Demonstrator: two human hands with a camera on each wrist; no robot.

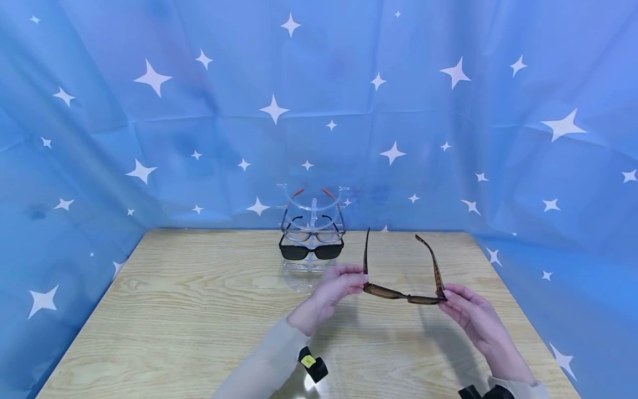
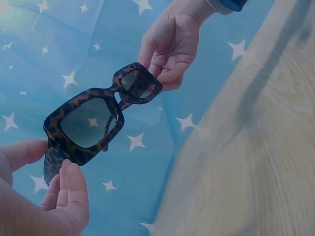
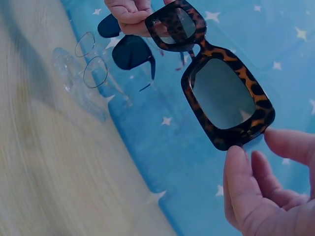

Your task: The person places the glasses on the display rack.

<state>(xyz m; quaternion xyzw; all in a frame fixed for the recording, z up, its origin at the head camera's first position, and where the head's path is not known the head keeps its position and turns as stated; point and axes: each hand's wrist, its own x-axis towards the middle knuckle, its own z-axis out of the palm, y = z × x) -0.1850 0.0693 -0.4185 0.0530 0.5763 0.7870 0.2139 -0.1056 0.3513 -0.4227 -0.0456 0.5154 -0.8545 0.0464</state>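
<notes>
A pair of tortoiseshell sunglasses (image 1: 386, 292) hangs in the air above the right half of the table, its temples unfolded and pointing away toward the backdrop. My left hand (image 1: 340, 285) pinches the frame's left hinge corner between thumb and fingers. At the opposite corner, my right hand (image 1: 473, 317) pinches the frame the same way. Square dark lenses and mottled brown rims show in the left wrist view, where the sunglasses (image 2: 86, 123) span between both hands. Seen from the right wrist, the thumb and fingertips hold the lower outer corner of the sunglasses (image 3: 224, 98).
Left of the held pair, a clear display stand (image 1: 314, 208) rises at the table's back edge. It carries black sunglasses (image 1: 311, 252), clear-lens glasses (image 1: 313, 236) above them and thin-rimmed glasses (image 3: 95, 72) lower down. A blue star-printed curtain (image 1: 324, 138) surrounds the wooden table (image 1: 189, 310).
</notes>
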